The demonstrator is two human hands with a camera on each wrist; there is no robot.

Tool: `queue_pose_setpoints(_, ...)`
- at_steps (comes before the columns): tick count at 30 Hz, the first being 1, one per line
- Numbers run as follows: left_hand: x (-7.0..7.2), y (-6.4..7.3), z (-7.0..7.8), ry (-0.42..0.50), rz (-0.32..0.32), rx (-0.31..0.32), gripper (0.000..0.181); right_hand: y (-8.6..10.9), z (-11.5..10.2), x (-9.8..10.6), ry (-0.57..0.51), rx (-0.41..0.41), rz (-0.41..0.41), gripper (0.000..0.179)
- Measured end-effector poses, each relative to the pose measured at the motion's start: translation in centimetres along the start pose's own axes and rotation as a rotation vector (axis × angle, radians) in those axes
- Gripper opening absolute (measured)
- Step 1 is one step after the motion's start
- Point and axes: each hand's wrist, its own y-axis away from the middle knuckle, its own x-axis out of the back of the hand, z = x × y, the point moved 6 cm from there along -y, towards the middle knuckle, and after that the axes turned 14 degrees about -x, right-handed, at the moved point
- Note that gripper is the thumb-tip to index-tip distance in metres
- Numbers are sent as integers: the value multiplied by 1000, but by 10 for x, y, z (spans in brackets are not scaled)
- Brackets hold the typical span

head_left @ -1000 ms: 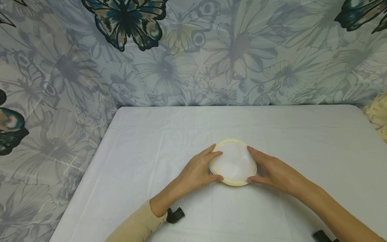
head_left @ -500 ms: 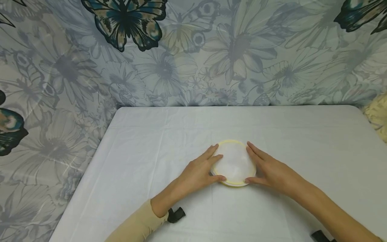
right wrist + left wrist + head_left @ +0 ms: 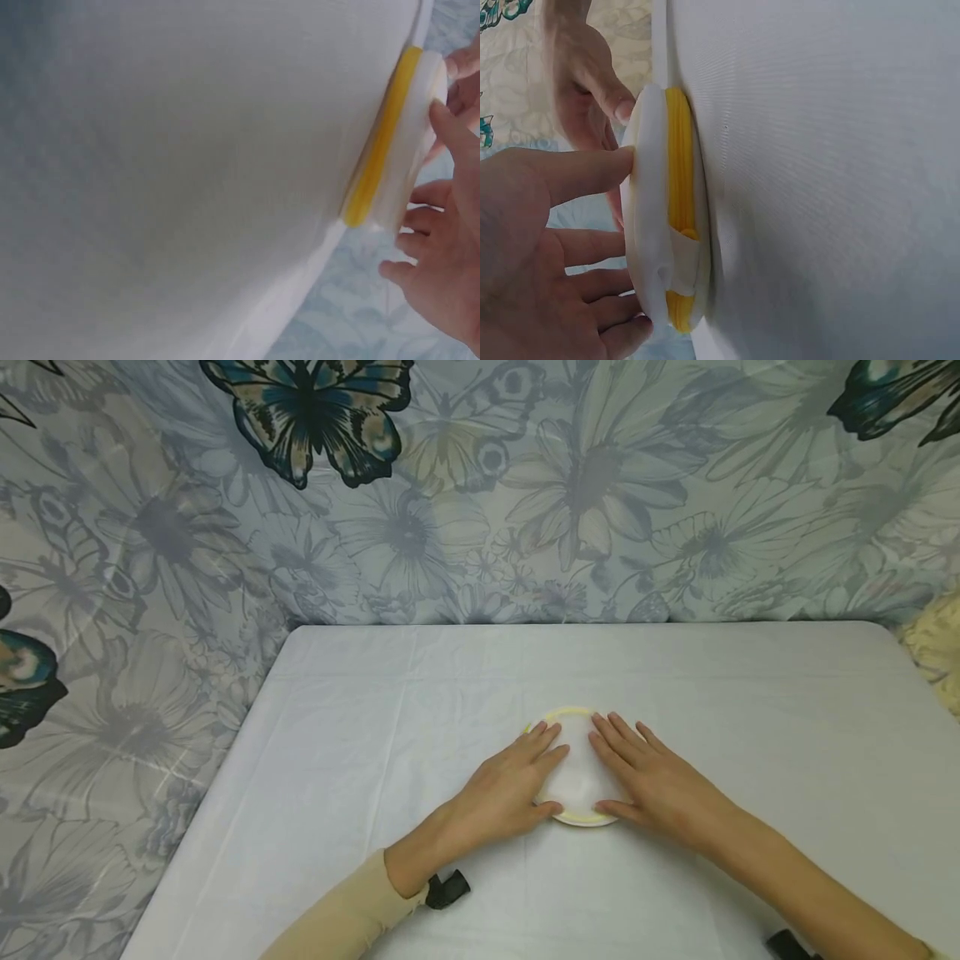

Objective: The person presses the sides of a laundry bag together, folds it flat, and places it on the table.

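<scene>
A round white zip pouch [image 3: 580, 777] with yellow edging lies flat on the white-covered table. My left hand [image 3: 508, 787] rests on its left side, fingers extended over the top and thumb at the near rim. On the opposite side my right hand [image 3: 667, 781] lies the same way, its straight fingers spread over the top. In the left wrist view a yellow zipper [image 3: 679, 157] runs round the pouch's side, with a white fabric tab [image 3: 684, 261] across it. The right wrist view shows the yellow band [image 3: 384, 139] low on the side, beneath the white upper part.
The white tablecloth [image 3: 337, 735] spreads around the pouch. Behind and to the left hangs a backdrop [image 3: 465, 543] printed with flowers and butterflies. A pale yellow object [image 3: 936, 639] stands past the table's right edge. Black wrist cameras [image 3: 448, 889] sit on both arms.
Both hands have slid inward from the pouch's sides onto its top, closer together. The right hand's fingers have spread and straightened. The pouch stays in nearly the same spot.
</scene>
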Motion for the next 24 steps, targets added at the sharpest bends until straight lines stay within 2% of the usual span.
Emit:
queue_pose_setpoints(6, -4, -6, 2, -47, -52, 9, 77, 0, -6, -5, 32, 19, -23, 81)
queue_pose_setpoints(14, -14, -9, 3, -173, -191, 61, 83, -3, -11, -12, 53, -14, -92, 75)
queue_pose_setpoints(20, -18, -10, 3, -229, -244, 47, 81, -3, -15, -18, 121, -26, -133, 73)
queue_pose_setpoints(24, -20, -11, 4, -252, -259, 30, 80, -3, -16, -19, 127, -17, -129, 73)
